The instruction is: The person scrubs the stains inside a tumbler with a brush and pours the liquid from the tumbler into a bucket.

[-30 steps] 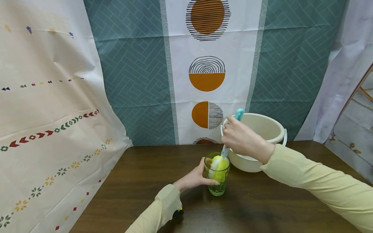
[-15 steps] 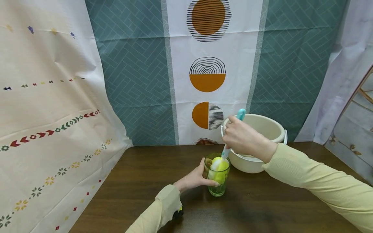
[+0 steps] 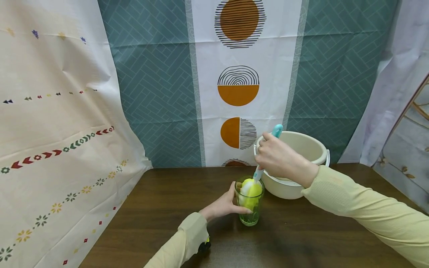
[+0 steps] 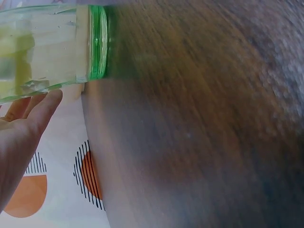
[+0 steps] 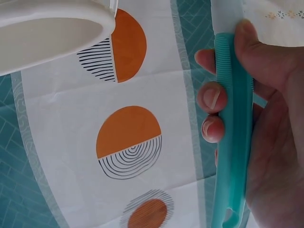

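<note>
A clear green drinking glass stands upright on the dark wooden table. My left hand grips it from the left, thumb in front and fingers behind. Inside the glass sits the yellow and white sponge head of a bottle brush, reaching up to the rim. My right hand holds the brush by its teal handle, fingers wrapped round it and thumb along the top. The brush leans to the right. In the left wrist view, the glass base is at the tabletop and the sponge shows through the wall.
A cream bucket with a white handle stands just behind the glass, partly hidden by my right hand. Patterned cloth hangs at the table's back edge, and more cloth drapes along the left. Brown tabletop extends in front.
The brush's sponge head first dips a little, then shifts slightly left inside the glass. My right hand moves only slightly with it; the left hand stays round the glass.
</note>
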Action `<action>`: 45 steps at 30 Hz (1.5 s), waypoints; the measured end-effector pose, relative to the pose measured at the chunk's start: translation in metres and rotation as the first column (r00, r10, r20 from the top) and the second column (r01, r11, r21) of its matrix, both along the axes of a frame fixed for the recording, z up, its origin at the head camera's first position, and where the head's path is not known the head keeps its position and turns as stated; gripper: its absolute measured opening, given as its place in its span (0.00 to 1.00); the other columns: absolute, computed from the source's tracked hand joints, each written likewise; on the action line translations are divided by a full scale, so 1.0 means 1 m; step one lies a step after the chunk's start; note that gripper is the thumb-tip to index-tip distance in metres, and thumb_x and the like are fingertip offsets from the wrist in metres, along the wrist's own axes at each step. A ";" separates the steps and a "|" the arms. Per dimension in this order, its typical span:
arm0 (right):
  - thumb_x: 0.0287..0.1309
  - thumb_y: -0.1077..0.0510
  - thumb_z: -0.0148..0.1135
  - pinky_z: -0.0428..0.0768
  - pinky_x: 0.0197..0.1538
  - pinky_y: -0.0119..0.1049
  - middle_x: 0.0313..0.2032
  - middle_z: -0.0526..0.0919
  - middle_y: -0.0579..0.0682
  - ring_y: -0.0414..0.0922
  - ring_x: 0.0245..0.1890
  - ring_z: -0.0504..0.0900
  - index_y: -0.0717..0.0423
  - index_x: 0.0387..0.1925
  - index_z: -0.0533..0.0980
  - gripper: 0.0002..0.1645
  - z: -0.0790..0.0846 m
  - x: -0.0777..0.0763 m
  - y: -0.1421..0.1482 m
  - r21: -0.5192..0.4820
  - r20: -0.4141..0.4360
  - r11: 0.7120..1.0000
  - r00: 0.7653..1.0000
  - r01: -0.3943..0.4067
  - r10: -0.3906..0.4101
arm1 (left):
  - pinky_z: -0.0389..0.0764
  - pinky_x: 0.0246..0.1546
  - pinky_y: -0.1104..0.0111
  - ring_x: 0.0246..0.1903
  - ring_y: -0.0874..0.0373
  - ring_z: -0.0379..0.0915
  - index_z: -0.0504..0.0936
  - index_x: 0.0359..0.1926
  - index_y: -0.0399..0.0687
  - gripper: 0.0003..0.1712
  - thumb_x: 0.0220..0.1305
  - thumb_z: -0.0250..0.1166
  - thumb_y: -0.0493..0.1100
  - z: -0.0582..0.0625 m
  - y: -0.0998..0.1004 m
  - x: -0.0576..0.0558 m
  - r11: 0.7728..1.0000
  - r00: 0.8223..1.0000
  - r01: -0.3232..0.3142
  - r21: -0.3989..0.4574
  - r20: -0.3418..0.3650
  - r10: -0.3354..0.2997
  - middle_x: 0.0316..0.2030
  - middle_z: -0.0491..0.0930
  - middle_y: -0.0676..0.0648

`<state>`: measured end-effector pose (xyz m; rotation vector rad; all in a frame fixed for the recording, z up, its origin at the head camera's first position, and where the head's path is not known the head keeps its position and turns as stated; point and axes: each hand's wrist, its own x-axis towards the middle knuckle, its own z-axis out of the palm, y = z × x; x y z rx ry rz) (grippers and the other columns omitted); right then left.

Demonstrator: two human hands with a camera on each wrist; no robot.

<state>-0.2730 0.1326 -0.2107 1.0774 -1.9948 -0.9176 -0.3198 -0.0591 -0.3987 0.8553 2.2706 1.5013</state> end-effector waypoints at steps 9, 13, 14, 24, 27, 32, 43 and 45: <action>0.42 0.42 0.67 0.61 0.32 0.39 0.13 0.72 0.50 0.47 0.19 0.71 0.53 0.14 0.75 0.21 0.001 -0.001 0.001 -0.035 -0.015 0.999 1.000 0.012 -0.013 | 0.63 0.50 0.63 0.49 0.62 0.64 0.50 0.59 0.54 0.45 0.47 0.71 0.49 0.000 0.000 0.000 1.000 1.000 0.013 0.019 -0.002 -0.013 0.49 0.65 0.54; 0.40 0.42 0.68 0.61 0.32 0.40 0.13 0.72 0.50 0.47 0.19 0.71 0.54 0.14 0.75 0.21 0.001 -0.002 0.002 -0.050 -0.021 0.999 1.000 0.000 -0.001 | 0.63 0.50 0.63 0.50 0.62 0.64 0.50 0.58 0.55 0.45 0.47 0.71 0.50 0.000 0.000 0.000 1.000 1.000 0.012 0.018 0.001 -0.012 0.49 0.65 0.55; 0.40 0.43 0.68 0.62 0.33 0.40 0.13 0.72 0.50 0.47 0.19 0.71 0.54 0.14 0.75 0.21 0.000 -0.002 0.002 -0.054 -0.019 0.999 1.000 -0.002 0.001 | 0.63 0.50 0.63 0.50 0.62 0.64 0.51 0.58 0.55 0.45 0.47 0.72 0.50 0.000 0.000 0.000 1.000 1.000 0.012 0.018 -0.004 -0.012 0.49 0.65 0.55; 0.38 0.42 0.70 0.61 0.32 0.40 0.13 0.71 0.49 0.46 0.19 0.70 0.53 0.13 0.74 0.21 0.004 0.002 0.000 -0.032 -0.031 0.999 0.999 0.020 -0.021 | 0.63 0.50 0.64 0.49 0.61 0.65 0.50 0.58 0.54 0.44 0.48 0.71 0.47 -0.001 0.000 0.000 0.999 1.000 0.031 0.043 0.002 -0.031 0.49 0.66 0.54; 0.38 0.43 0.70 0.61 0.32 0.40 0.12 0.71 0.49 0.45 0.19 0.70 0.52 0.12 0.74 0.20 0.006 0.003 0.000 -0.019 -0.024 1.000 0.999 0.025 -0.025 | 0.64 0.50 0.63 0.48 0.61 0.65 0.51 0.57 0.54 0.42 0.49 0.71 0.46 -0.002 0.000 -0.001 0.998 0.999 0.041 0.052 0.003 -0.041 0.49 0.66 0.53; 0.36 0.45 0.70 0.61 0.33 0.40 0.11 0.70 0.48 0.45 0.18 0.69 0.51 0.11 0.72 0.19 0.010 0.004 0.002 -0.006 0.023 0.999 0.999 0.032 -0.032 | 0.62 0.50 0.63 0.51 0.61 0.62 0.47 0.62 0.50 0.49 0.47 0.71 0.51 -0.001 0.000 0.000 1.000 1.000 0.016 0.017 0.003 -0.017 0.51 0.63 0.54; 0.37 0.45 0.70 0.60 0.32 0.40 0.11 0.68 0.47 0.45 0.18 0.68 0.49 0.11 0.70 0.20 0.012 0.002 0.002 -0.018 0.091 1.000 0.996 0.024 -0.022 | 0.65 0.48 0.66 0.49 0.60 0.63 0.47 0.62 0.47 0.51 0.46 0.72 0.51 -0.001 0.001 -0.001 1.000 1.000 0.011 0.001 -0.002 -0.011 0.52 0.60 0.54; 0.38 0.45 0.70 0.60 0.32 0.40 0.11 0.69 0.47 0.45 0.18 0.69 0.49 0.11 0.71 0.19 0.012 0.002 0.000 -0.017 0.087 1.000 0.996 0.020 -0.018 | 0.65 0.48 0.66 0.48 0.60 0.64 0.48 0.61 0.49 0.49 0.46 0.71 0.51 -0.001 0.000 -0.001 1.000 1.000 0.013 0.003 0.003 -0.013 0.51 0.61 0.54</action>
